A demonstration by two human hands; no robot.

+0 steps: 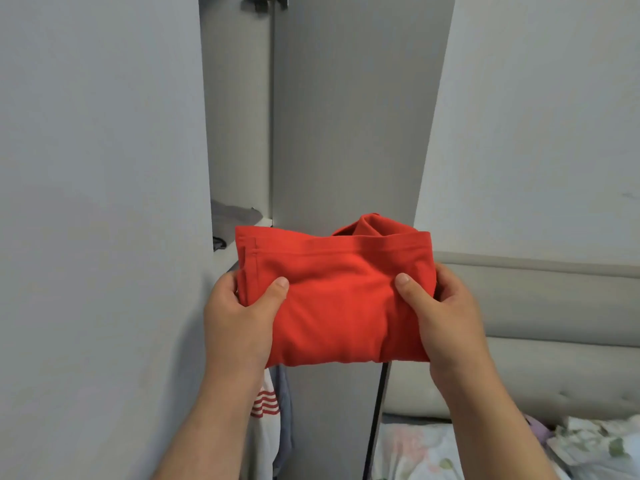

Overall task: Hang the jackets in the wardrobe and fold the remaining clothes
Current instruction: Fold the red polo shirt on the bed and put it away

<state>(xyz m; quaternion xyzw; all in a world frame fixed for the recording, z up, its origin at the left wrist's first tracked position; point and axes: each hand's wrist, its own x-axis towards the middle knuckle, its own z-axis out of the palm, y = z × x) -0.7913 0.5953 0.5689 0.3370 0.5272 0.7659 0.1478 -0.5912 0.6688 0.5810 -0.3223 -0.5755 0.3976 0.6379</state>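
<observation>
Folded red garment [334, 299] gripped by left hand [239, 317] and right hand [446, 317]

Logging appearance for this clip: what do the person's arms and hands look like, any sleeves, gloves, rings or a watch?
Both arms are bare from the bottom edge of the frame up to the wrists; no sleeve shows in view. The left hand and right hand wear no gloves. No ring, watch or bracelet shows on the visible fingers or wrists. The thumbnails are short and unpainted. Nothing is marked or written on either arm.
</observation>
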